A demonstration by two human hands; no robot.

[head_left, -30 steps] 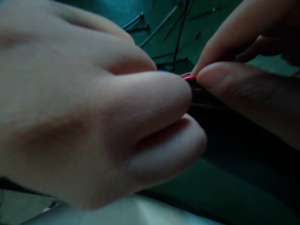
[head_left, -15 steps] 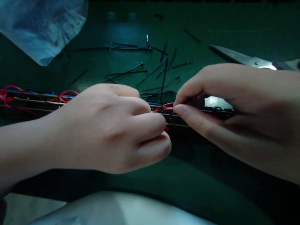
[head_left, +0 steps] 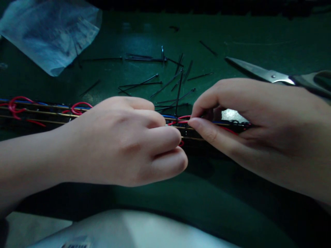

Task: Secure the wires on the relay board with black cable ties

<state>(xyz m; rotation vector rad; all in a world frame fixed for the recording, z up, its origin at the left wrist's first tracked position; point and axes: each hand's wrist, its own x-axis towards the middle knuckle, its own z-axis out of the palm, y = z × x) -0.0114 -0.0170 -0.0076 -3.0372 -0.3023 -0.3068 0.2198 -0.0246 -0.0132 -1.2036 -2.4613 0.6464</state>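
Note:
A long dark strip assembly (head_left: pixel 38 112) with brass-coloured edges crosses the view, carrying red and blue wires. My left hand (head_left: pixel 126 141) lies over it, fingers curled in, hiding whatever they hold. Close to its knuckles, my right hand (head_left: pixel 248 127) pinches a red wire (head_left: pixel 183 119) between thumb and forefinger. A black cable tie (head_left: pixel 179 93) stands up from the strip between the hands, its lower end at the red wires. Further left, a red wire loop (head_left: pixel 79 108) rises from the strip beside my left wrist.
Loose black cable ties (head_left: pixel 141 82) are scattered on the green table surface (head_left: pixel 160 196) beyond the strip. Scissors (head_left: pixel 274 75) lie behind my right hand, points to the left. A clear plastic bag (head_left: pixel 54 38) sits at the far left.
The view has shifted slightly, so the bag, ties and scissors appear lower. Both hands keep nearly the same pose at the strip, with the right still pinching the red wire.

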